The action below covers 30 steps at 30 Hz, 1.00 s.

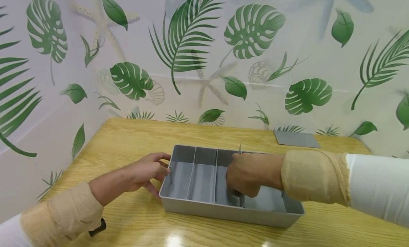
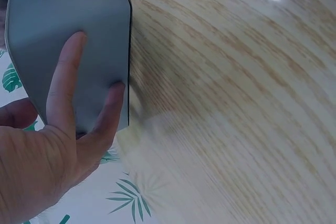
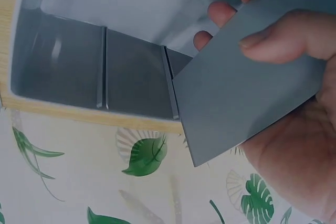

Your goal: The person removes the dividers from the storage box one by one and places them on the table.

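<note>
A long grey plastic drawer organizer tray [image 1: 223, 212] lies on the table, with two upright dividers across its left part. My left hand [image 1: 148, 172] holds its left end, thumb at the rim; in the left wrist view two extended fingers [image 2: 64, 85] touch the outer end wall. My right hand [image 1: 246, 172] reaches into the tray and grips a loose-edged grey divider panel [image 3: 226, 93]. The right wrist view shows the thumb on one face and fingertips past the far edge. The panel stands tilted to the tray's length there, and its lower edge is hidden.
A flat grey panel [image 1: 296, 138] lies at the back right of the wooden table [image 1: 134, 137]. Behind the table hangs a white covering [image 1: 204, 98] printed with green leaves and shells. A small black object [image 1: 97, 228] shows beneath the left wrist wrap.
</note>
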### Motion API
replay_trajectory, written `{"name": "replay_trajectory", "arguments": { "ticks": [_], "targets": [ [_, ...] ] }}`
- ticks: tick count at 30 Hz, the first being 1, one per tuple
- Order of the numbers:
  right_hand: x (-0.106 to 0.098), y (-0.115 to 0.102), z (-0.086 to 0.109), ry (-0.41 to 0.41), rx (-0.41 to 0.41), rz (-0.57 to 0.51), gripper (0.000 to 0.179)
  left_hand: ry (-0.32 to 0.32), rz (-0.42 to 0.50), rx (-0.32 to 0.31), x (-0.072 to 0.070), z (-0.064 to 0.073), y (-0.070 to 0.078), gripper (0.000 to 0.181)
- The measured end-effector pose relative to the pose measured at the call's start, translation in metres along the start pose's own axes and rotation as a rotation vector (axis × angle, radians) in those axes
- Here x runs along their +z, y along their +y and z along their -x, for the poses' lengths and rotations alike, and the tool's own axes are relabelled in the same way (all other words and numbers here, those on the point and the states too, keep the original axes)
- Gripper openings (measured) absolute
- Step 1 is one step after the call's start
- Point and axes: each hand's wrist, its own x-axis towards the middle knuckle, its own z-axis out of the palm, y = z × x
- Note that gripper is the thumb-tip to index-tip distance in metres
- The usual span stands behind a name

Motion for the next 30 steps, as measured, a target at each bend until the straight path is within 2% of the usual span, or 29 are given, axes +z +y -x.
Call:
{"name": "replay_trajectory", "arguments": {
  "ticks": [4,11,16,20,25,30],
  "targets": [
    [-0.002,0.003,0.004,0.019,-0.028,-0.021,0.02,-0.005,0.005,-0.004,0.0,0.0,0.0,0.061],
    [-0.006,0.01,0.008,-0.035,-0.082,-0.151,0.025,-0.027,0.011,-0.013,-0.003,0.0,0.0,0.06],
    [-0.008,0.007,0.015,0.033,-0.059,-0.073,0.025,-0.035,0.023,-0.015,-0.005,-0.001,0.001,0.06],
    [-0.009,0.007,0.018,0.033,-0.045,-0.061,0.023,-0.031,0.019,-0.02,-0.005,-0.002,0.001,0.06],
    [-0.011,0.012,0.017,0.002,-0.051,-0.095,0.024,-0.027,0.015,-0.016,-0.005,-0.002,0.002,0.061],
    [-0.012,0.018,0.011,-0.083,-0.123,-0.176,0.033,-0.028,0.017,-0.014,-0.004,-0.002,0.002,0.062]
  ]
}}
